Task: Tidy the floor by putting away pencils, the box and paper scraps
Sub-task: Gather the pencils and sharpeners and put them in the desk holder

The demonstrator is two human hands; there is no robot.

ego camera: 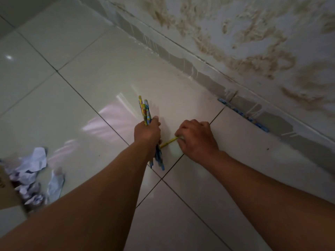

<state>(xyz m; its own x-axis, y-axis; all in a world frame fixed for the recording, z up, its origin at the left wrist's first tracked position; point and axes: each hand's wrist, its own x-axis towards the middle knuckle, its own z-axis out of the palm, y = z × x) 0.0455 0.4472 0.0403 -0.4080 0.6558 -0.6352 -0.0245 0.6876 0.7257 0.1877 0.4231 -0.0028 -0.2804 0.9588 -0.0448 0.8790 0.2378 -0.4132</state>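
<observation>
Pencils [146, 113] are bunching upright in the left hand [147, 132], its grip clenching them; the right hand [195, 140] is pinching a thin yellow pencil [167, 142] off the floor [90, 91]. Light, stiff, likely slippery: pinching mid-shaft looks safest.

Glossy tiled floor [90, 91], crumpled paper scraps [34, 163] (matt), rough stained wall [253, 42].

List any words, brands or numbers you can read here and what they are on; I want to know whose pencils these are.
Nothing can be read.
Pencils in the left hand: coloured print, too blurred.
Yellow pencil pinched by the right hand: no print shows.
Blue pencil by the wall: pattern only, blurred.
Paper scraps: dark marks, unreadable.
Cardboard box: mostly cut off.
</observation>
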